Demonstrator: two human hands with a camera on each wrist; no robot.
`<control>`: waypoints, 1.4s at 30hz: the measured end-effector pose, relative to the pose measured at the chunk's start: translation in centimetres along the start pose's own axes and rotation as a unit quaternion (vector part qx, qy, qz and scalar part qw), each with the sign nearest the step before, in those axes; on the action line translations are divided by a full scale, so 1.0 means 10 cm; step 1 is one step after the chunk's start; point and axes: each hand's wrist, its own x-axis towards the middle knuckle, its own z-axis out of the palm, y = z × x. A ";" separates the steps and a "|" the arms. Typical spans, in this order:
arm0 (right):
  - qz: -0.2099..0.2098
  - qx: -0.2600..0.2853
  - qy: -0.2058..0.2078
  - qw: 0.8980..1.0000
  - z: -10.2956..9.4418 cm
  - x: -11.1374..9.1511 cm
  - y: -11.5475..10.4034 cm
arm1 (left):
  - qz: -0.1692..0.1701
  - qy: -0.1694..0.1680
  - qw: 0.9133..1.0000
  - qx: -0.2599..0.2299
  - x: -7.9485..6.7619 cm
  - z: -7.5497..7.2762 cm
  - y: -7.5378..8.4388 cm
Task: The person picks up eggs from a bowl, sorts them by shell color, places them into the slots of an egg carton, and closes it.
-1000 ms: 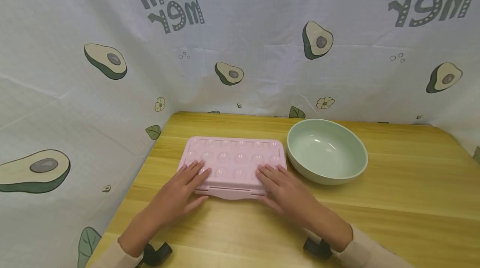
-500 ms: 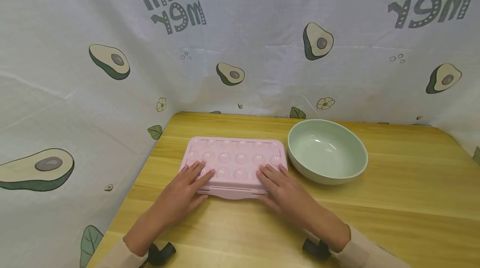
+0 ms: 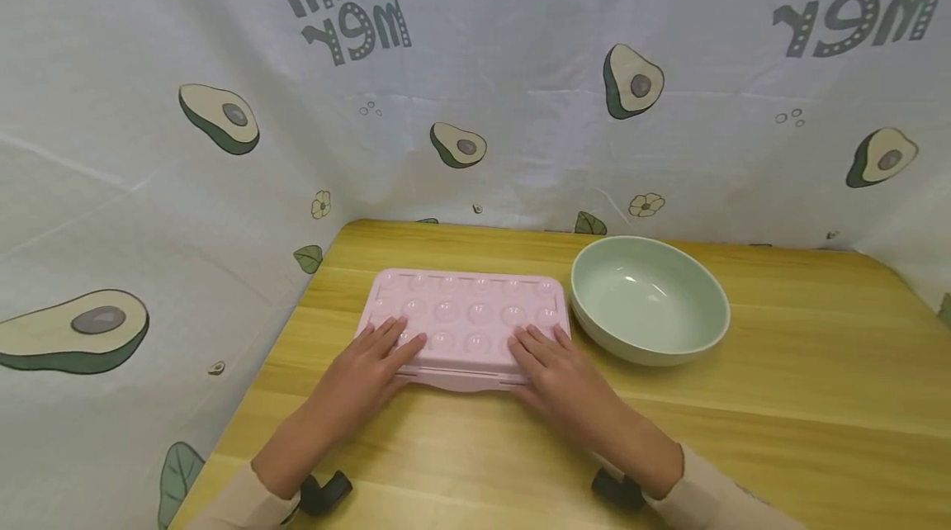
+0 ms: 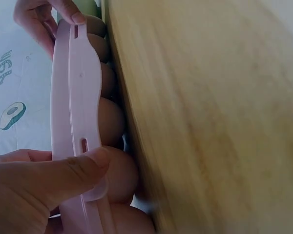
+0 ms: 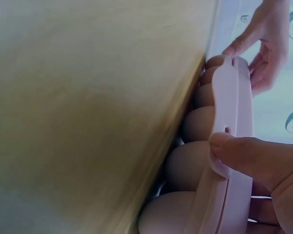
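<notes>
A pink egg box [image 3: 464, 311] with a domed lid lies on the wooden table. My left hand [image 3: 364, 365] holds its near left corner, fingers spread on the lid and thumb [image 4: 73, 170] against the front flap. At the near right corner my right hand [image 3: 560, 369] holds it the same way, with its thumb [image 5: 244, 151] on the flap near a slot. Below the flap, the wrist views show a row of brownish egg-shaped rounds [image 5: 188, 163] close over the table. The lid looks closed.
A pale green bowl [image 3: 646, 299] stands right beside the box on its right. The wooden table [image 3: 817, 365] meets a white avocado-print cloth [image 3: 520, 76] at the back and left. Black wrist mounts [image 3: 323, 493] sit under the forearms.
Both thumbs have drawn in from sticking out before the box to its front edge. The left hand's fingers have shifted slightly right on the lid. Box and bowl stay put.
</notes>
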 end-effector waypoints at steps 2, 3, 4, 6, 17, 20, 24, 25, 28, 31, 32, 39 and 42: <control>-0.006 -0.008 0.010 1.000 0.01 0.01 0.00 | 0.002 0.008 1.000 0.008 0.01 0.00 0.00; -0.008 -0.010 0.014 1.000 0.01 0.01 0.00 | 0.003 0.013 1.000 0.011 0.01 0.00 0.00; -0.010 -0.013 0.016 1.000 0.01 0.02 0.00 | 0.003 0.016 1.000 0.013 0.02 0.00 0.00; -0.010 -0.018 0.020 1.000 0.02 0.02 0.01 | 0.004 0.025 1.000 0.013 0.03 0.01 0.00; -0.026 -0.059 0.021 0.998 0.04 0.03 -0.03 | 0.014 0.044 0.999 0.020 0.03 0.06 -0.01; -0.029 -0.068 0.021 0.997 0.05 0.04 -0.05 | 0.017 0.044 0.999 0.027 0.04 0.06 -0.02; -0.037 -0.085 0.026 0.995 0.06 0.05 -0.06 | 0.021 0.045 0.998 0.033 0.04 0.05 -0.02; -0.038 -0.090 0.026 0.995 0.07 0.05 -0.06 | 0.023 0.046 0.998 0.035 0.03 0.05 -0.02; -0.038 -0.100 0.026 0.994 0.08 0.06 -0.07 | 0.024 0.046 0.998 0.038 0.03 0.06 -0.02; -0.034 -0.108 0.027 0.993 0.08 0.07 -0.09 | 0.023 0.045 0.998 0.041 0.03 0.06 -0.01; -0.033 -0.109 0.028 0.993 0.08 0.07 -0.09 | 0.022 0.045 0.998 0.042 0.02 0.06 -0.01; -0.027 -0.114 0.039 0.992 0.09 0.07 -0.12 | 0.030 0.051 0.997 0.045 0.03 0.05 0.01; -0.026 -0.113 0.045 0.992 0.10 0.07 -0.12 | 0.034 0.058 0.997 0.043 0.04 0.06 0.01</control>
